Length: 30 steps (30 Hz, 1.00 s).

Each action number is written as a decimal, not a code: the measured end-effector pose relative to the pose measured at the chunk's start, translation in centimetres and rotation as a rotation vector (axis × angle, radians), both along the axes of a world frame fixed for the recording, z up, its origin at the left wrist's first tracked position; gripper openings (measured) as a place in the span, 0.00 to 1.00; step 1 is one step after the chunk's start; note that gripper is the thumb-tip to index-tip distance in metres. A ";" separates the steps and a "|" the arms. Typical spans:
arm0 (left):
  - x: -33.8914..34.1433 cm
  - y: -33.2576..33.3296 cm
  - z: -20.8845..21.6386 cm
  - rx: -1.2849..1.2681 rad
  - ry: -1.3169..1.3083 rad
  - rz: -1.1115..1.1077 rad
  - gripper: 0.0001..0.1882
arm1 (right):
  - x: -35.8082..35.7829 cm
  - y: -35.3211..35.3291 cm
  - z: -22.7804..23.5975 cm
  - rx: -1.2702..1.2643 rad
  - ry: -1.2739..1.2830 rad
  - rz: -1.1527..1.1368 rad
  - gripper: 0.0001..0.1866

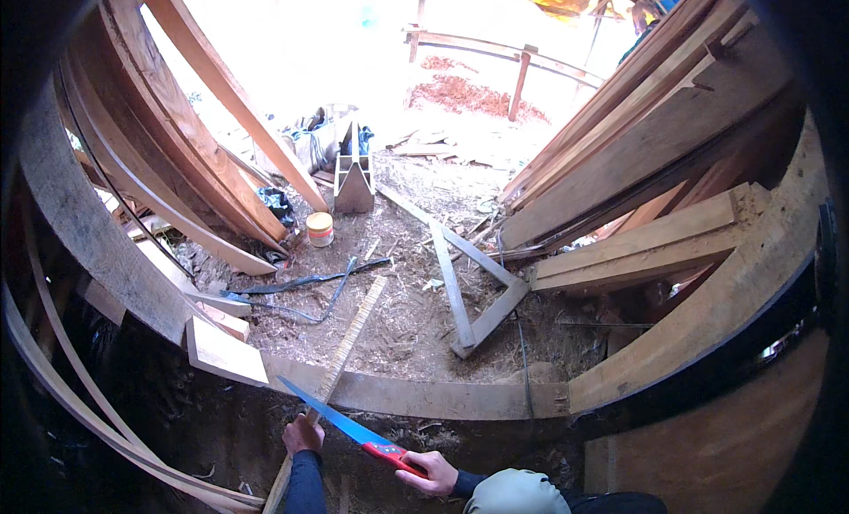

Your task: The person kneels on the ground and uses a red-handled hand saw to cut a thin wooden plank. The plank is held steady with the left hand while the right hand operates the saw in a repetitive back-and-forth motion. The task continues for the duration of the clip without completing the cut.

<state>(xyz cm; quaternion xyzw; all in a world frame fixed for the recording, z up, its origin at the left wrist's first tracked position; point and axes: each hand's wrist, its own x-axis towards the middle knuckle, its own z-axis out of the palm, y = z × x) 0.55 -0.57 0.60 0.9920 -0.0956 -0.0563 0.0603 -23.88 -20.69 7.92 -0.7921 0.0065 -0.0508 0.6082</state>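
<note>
My right hand (432, 474) is closed round the red handle of a handsaw (340, 422) with a blue blade. The blade points up and to the left and passes over a long, narrow wooden strip (355, 330). My left hand (303, 435) grips that strip just below the saw's blade. The strip lies across a wooden beam (424, 398), its far end out over the dirt floor and its near end running down past my left forearm. Whether the saw's teeth touch the wood I cannot tell.
Tall boards lean at the left (164, 116) and a stack of planks (654, 125) leans at the right. On the shaving-strewn ground lie a triangular wooden frame (455, 288) and a black strap (309, 282). A small tub (319, 229) stands beside a wooden tool carrier (354, 185).
</note>
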 end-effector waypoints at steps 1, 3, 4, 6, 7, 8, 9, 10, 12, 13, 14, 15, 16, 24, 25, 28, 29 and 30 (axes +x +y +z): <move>0.2 0.1 -0.2 0.000 0.007 0.007 0.13 | 0.1 0.1 -0.1 -0.014 -0.019 -0.021 0.14; 0.2 0.3 -0.1 -0.002 0.014 0.013 0.14 | 0.2 0.2 -0.3 0.002 -0.025 -0.058 0.13; 0.1 0.3 0.2 -0.005 0.013 0.011 0.14 | 0.1 0.2 -0.5 0.032 -0.011 -0.075 0.13; -0.1 0.2 0.6 -0.001 0.018 0.022 0.15 | -0.2 0.3 -0.3 0.041 0.018 -0.092 0.13; 0.0 0.2 0.5 0.006 0.024 0.035 0.15 | -0.3 0.5 0.1 0.013 -0.040 -0.084 0.13; 0.0 0.4 0.5 0.012 0.030 0.048 0.15 | -0.2 0.6 0.6 -0.013 -0.099 -0.076 0.13; 0.0 0.4 0.4 0.012 0.028 0.043 0.15 | -0.3 0.7 1.0 -0.043 -0.158 -0.071 0.13; 0.0 0.4 0.3 0.012 0.026 0.038 0.14 | -0.2 1.1 1.3 -0.110 -0.134 -0.078 0.12; 0.2 0.5 0.1 0.013 0.015 0.026 0.14 | -0.1 1.5 0.8 -0.127 -0.045 -0.084 0.11; 0.3 0.5 0.0 0.013 0.006 0.019 0.13 | -0.1 1.7 0.4 -0.136 -0.002 -0.088 0.12; 0.4 0.5 -0.1 0.014 -0.004 0.012 0.13 | 0.0 1.7 0.0 -0.142 -0.084 -0.102 0.13; 0.3 0.5 -0.2 0.000 -0.003 0.009 0.13 | -0.2 1.5 -0.7 -0.140 -0.067 -0.079 0.13; 0.2 0.4 -0.3 -0.013 -0.002 0.006 0.13 | -0.3 1.1 -1.4 -0.139 -0.051 -0.055 0.13; -0.1 0.9 -0.9 -0.043 -0.007 -0.007 0.14 | 1.7 -1.5 -0.5 -0.053 0.010 -0.030 0.14; 0.4 1.1 -0.6 -0.039 -0.013 -0.011 0.15 | 2.1 -1.5 -0.7 -0.040 -0.035 -0.031 0.13; 1.7 1.7 -1.9 -0.098 0.062 0.007 0.16 | 2.1 -1.0 -0.4 -0.097 -0.140 0.024 0.12; 1.8 1.9 -4.0 -0.064 -0.008 -0.007 0.16 | 1.7 -0.7 0.2 -0.101 -0.202 0.035 0.13; 1.1 1.2 -3.4 -0.086 0.025 -0.010 0.16 | 1.2 -0.7 0.4 -0.064 -0.240 0.030 0.15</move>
